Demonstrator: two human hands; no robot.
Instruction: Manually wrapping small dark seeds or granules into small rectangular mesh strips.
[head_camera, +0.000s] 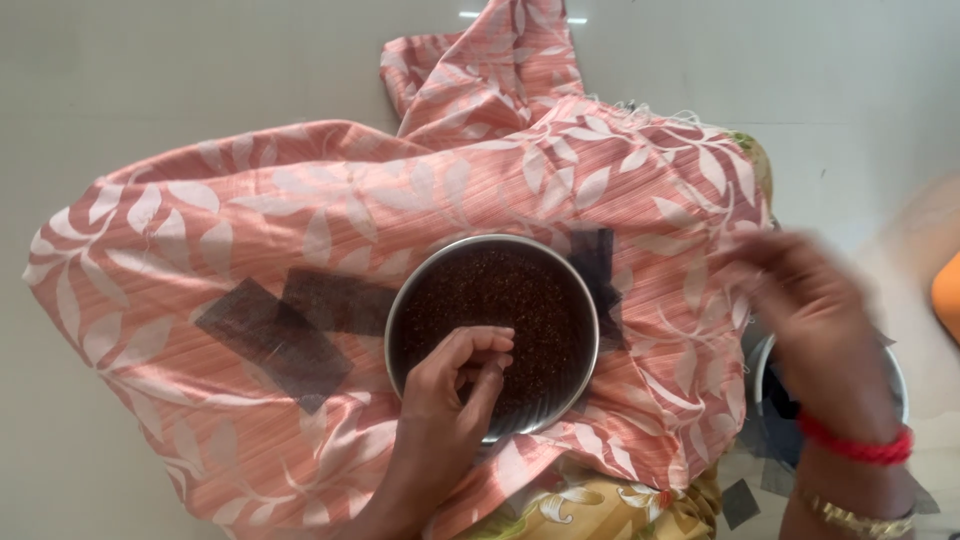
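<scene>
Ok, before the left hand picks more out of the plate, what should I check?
1. Plate flat on the cloth: ok.
2. Grains inside the rim: ok.
3. Left hand over the plate, fingers curled: ok.
4. Something pinched in the left fingers: cannot tell.
5. Right hand steady: not ok, blurred.
6. Bowl under the right hand unobstructed: not ok, mostly hidden.

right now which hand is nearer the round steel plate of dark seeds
Left. The left hand is over the steel plate, fingers curled onto the dark seeds. The right hand is off to the plate's right, above the pink leaf-print cloth.
</scene>
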